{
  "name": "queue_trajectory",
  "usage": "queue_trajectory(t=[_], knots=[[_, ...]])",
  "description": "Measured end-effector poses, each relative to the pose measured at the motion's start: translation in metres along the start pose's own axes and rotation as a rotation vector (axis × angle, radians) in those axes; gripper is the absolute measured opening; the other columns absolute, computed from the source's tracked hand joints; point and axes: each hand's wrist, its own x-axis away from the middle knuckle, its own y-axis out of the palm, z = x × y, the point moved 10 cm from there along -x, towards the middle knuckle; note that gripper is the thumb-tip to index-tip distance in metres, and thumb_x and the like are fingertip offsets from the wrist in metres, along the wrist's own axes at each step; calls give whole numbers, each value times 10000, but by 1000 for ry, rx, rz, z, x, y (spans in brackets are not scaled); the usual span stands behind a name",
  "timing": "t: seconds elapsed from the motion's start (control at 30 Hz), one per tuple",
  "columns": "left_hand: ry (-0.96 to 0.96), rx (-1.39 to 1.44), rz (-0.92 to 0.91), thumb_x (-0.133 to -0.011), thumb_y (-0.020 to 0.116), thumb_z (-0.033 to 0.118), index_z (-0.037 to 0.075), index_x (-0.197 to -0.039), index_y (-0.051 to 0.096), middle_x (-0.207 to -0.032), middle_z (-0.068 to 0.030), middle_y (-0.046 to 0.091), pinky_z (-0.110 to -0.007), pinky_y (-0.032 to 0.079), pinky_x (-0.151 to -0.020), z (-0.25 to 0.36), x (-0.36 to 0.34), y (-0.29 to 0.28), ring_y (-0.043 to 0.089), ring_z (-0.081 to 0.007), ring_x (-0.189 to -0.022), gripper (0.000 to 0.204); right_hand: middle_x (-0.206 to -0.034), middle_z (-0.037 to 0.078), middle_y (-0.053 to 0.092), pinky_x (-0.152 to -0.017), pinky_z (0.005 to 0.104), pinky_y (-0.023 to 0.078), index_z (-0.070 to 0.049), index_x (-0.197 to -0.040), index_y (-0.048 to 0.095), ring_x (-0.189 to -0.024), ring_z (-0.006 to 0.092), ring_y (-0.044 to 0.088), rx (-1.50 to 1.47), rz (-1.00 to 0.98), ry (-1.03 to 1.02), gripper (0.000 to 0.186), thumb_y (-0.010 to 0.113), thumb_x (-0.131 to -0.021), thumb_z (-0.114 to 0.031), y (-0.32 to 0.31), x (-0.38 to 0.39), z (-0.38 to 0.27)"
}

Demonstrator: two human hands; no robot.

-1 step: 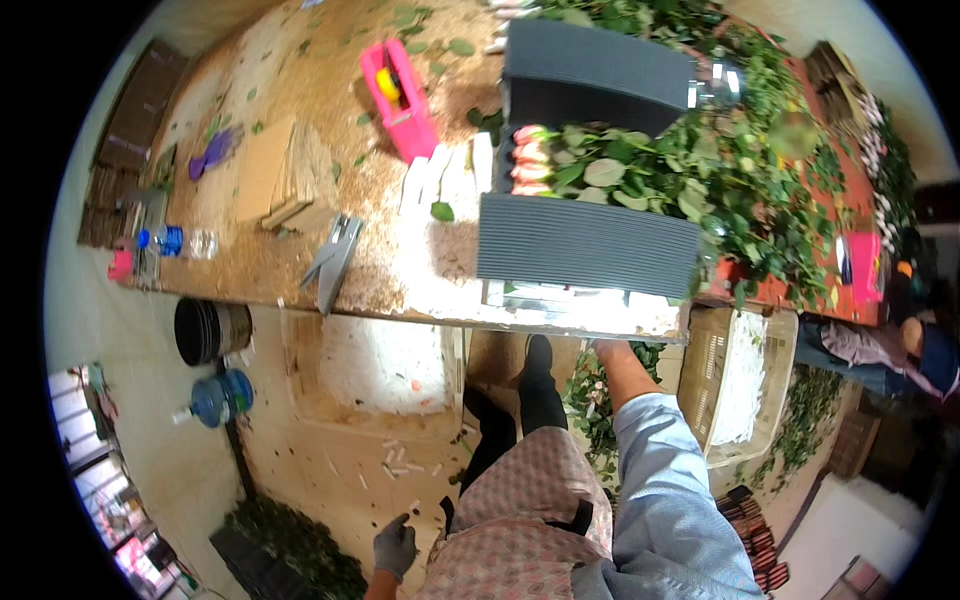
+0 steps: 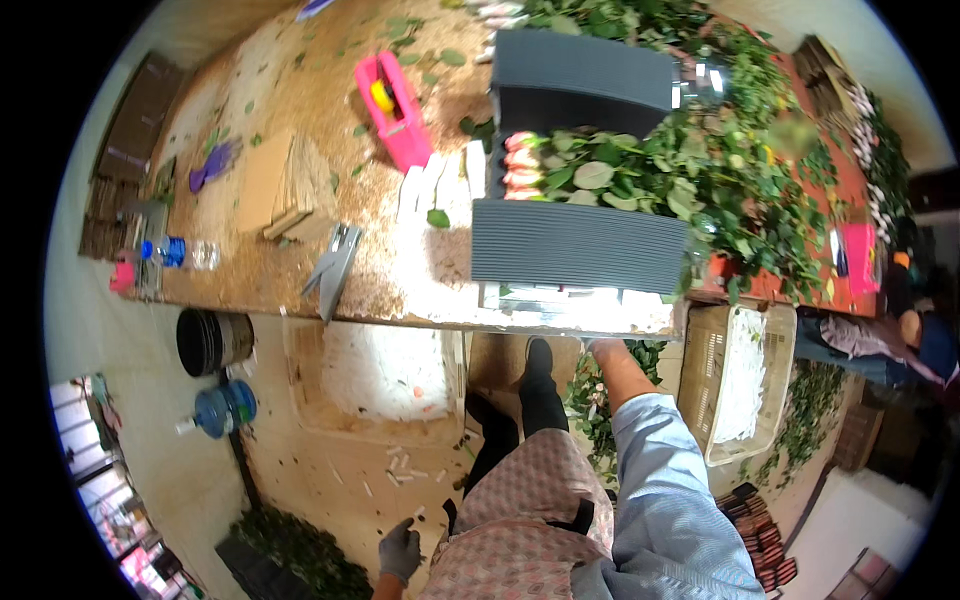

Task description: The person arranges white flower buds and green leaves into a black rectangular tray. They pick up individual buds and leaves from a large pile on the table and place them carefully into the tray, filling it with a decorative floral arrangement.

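My left hand (image 2: 400, 552), in a grey glove, hangs low beside my patterned apron (image 2: 530, 490). One finger stretches out, and nothing shows in its grasp. My right arm reaches forward under the table edge; only the back part of my right hand (image 2: 603, 349) shows, its fingers hidden below the tabletop. Nearest to it are leafy stems (image 2: 590, 395) under the table. Above, on the tabletop, a bunch of pink roses (image 2: 522, 165) lies between two dark grey ribbed panels (image 2: 580, 245), their leafy stems pointing right.
On the table are a pink tape dispenser (image 2: 395, 115), a grey stapler (image 2: 337, 270), a cardboard stack (image 2: 285, 190) and white paper pieces (image 2: 433, 185). Below stand a bin of white scraps (image 2: 375, 425), a beige crate (image 2: 702, 375) and a black bucket (image 2: 200, 340). Another person (image 2: 900, 345) is at the right.
The whole view has shifted very slightly. Both hands stay in about the same places, and nothing on the table has moved.
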Motion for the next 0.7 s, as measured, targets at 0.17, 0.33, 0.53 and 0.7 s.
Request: queue_trajectory(t=[0.17, 0.33, 0.53, 0.7], knots=[[85, -86, -35, -943, 635, 297, 77, -1288, 681, -923, -132, 767, -390, 582, -821, -20, 0, 14, 740, -282, -897, 412, -1139, 165, 678, -945, 482, 474, -105, -1143, 676, -1106, 293, 634, 344, -215, -254, 260, 516, -953, -181, 5, 62, -77], [237, 6, 54, -937, 651, 316, 79, -1281, 682, -916, -144, 765, -416, 571, -859, -52, -34, 9, 745, -291, -865, 419, -1029, 95, 631, -824, 447, 487, -134, -1039, 679, -997, 296, 612, 349, -177, -334, 187, 532, -931, -176, -49, 195, -117], [658, -84, 190, -937, 646, 294, 98, -1289, 662, -1031, -167, 743, -440, 557, -868, 53, -49, -37, 714, -336, -959, 404, -1035, 149, 639, -840, 458, 518, -81, -1091, 673, -1016, 357, 641, -249, -179, -258, 217, 628, -958, -246, -130, 309, -134], [1122, -51, 156, -870, 722, 288, 46, -1445, 499, -1265, -221, 632, -485, 490, -963, 230, 43, -100, 610, -396, -1141, 663, -895, 87, 664, -747, 342, 521, -40, -1065, 638, -805, 245, 640, -965, 263, -81, 181, 631, -1004, -210, -284, 305, -180]])
